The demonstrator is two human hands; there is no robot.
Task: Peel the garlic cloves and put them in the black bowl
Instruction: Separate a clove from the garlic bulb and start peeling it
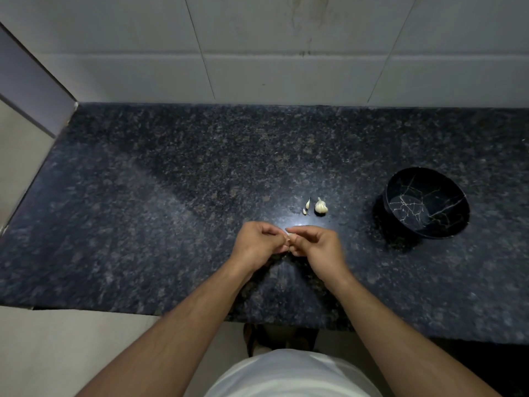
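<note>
My left hand and my right hand meet over the middle of the dark granite counter, fingers curled, and together pinch a small pale garlic clove that is mostly hidden between the fingertips. Just beyond them a garlic bulb lies on the counter, with two loose cloves to its left. The black bowl with white marbled veins stands to the right; nothing shows inside it.
A white tiled wall closes the back of the counter. A wall corner bounds the left side. The counter's front edge runs just before my body.
</note>
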